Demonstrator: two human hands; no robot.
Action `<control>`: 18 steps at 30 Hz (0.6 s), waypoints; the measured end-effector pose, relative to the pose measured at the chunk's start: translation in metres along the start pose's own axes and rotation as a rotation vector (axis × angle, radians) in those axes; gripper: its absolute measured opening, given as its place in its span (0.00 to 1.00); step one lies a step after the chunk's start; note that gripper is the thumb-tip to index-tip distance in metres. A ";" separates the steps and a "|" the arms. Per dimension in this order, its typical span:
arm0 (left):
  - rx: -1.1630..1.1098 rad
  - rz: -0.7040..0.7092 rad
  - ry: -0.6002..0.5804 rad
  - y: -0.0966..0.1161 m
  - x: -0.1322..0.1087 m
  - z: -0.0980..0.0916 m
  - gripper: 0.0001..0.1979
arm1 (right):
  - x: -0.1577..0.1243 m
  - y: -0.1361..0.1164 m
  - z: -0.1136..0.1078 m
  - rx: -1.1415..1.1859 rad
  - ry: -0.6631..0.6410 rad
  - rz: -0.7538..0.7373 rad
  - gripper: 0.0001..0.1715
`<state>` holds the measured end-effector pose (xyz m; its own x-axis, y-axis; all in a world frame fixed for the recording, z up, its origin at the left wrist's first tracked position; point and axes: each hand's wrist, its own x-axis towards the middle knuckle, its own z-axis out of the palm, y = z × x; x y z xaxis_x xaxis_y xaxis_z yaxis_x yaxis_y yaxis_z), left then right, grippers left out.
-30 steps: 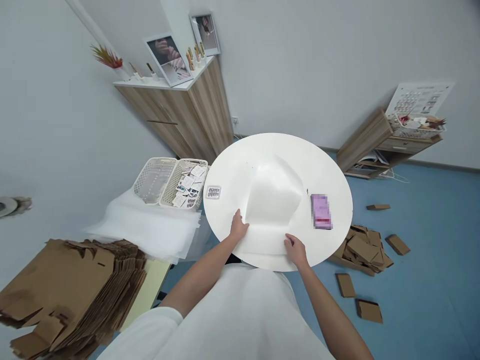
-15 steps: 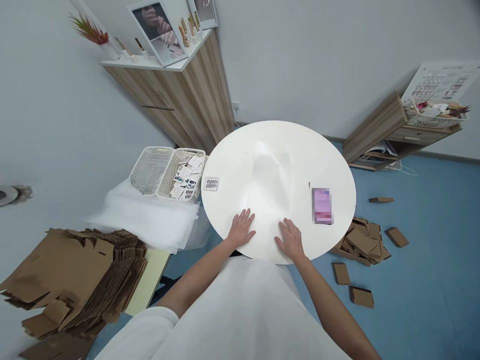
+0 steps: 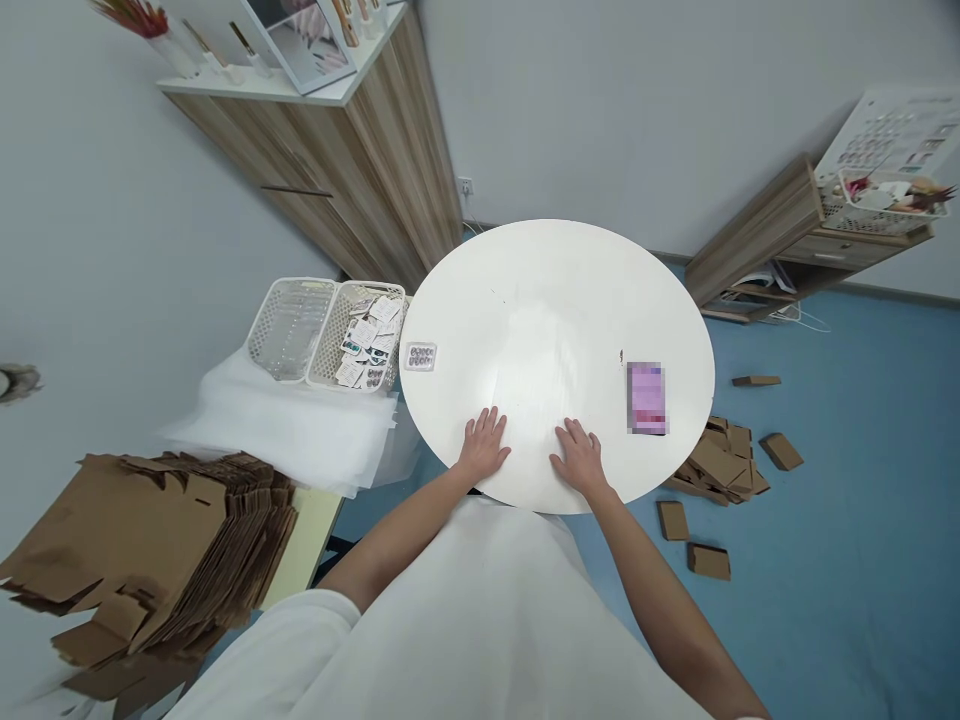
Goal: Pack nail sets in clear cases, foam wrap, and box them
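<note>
Both hands rest on the near part of a white round table [image 3: 465, 290]. My left hand [image 3: 484, 445] lies flat, palm down, with its fingers spread. To its right, my right hand [image 3: 581, 455] is also palm down, fingers apart, and holds nothing. Between and beyond them is a pale, glossy patch; I cannot tell whether it is a clear sheet or only a reflection. A small clear pack with dark round pieces [image 3: 421, 357] sits by the table's left edge. Right of my right hand lies a blurred pink-purple rectangular item [image 3: 646, 398].
Left of the table are white perforated baskets, one holding small cards [image 3: 367, 335], above translucent sheets [image 3: 285, 425] and stacked flat cardboard [image 3: 165, 520]. Small brown boxes [image 3: 709, 562] lie on the blue floor at right. A wooden cabinet [image 3: 375, 170] and a shelf unit [image 3: 765, 235] stand behind.
The camera view has shifted slightly, so the table and surroundings sit higher in the picture. My hands stay flat on the table. The translucent sheet-like patch looks fainter.
</note>
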<state>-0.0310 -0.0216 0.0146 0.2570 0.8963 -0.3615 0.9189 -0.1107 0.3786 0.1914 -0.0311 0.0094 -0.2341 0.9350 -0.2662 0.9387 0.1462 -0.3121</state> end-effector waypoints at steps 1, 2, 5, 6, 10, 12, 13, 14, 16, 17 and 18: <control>0.014 0.003 0.012 0.001 -0.001 0.002 0.30 | -0.001 0.000 0.000 -0.001 -0.001 0.006 0.28; 0.032 0.007 0.031 0.002 -0.002 0.003 0.31 | -0.002 -0.001 0.000 -0.002 0.000 0.015 0.28; 0.061 0.043 0.114 0.002 -0.004 0.001 0.33 | -0.001 -0.007 -0.004 0.019 0.028 0.036 0.32; 0.049 0.054 0.149 0.000 -0.003 -0.003 0.34 | 0.002 -0.011 -0.007 0.039 0.044 0.035 0.33; -0.095 -0.057 0.290 -0.032 0.007 -0.035 0.35 | 0.034 -0.041 -0.021 0.217 0.091 0.009 0.36; -0.206 -0.206 0.338 -0.060 0.015 -0.055 0.36 | 0.060 -0.067 -0.025 0.389 0.054 0.008 0.35; -0.268 -0.287 0.352 -0.076 0.020 -0.064 0.36 | 0.075 -0.082 -0.025 0.495 0.016 0.023 0.34; -0.330 -0.354 0.360 -0.092 0.024 -0.072 0.37 | 0.090 -0.097 -0.024 0.601 -0.027 0.043 0.34; -0.448 -0.424 0.351 -0.122 0.031 -0.082 0.36 | 0.118 -0.130 -0.020 0.781 -0.120 0.078 0.33; -0.500 -0.441 0.341 -0.134 0.035 -0.085 0.36 | 0.130 -0.146 -0.017 0.856 -0.150 0.100 0.33; -0.546 -0.451 0.328 -0.145 0.037 -0.087 0.36 | 0.141 -0.161 -0.013 0.925 -0.179 0.113 0.33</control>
<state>-0.1806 0.0651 0.0204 -0.2862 0.8950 -0.3421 0.6141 0.4454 0.6515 0.0103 0.0819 0.0340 -0.2612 0.8536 -0.4507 0.4038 -0.3275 -0.8542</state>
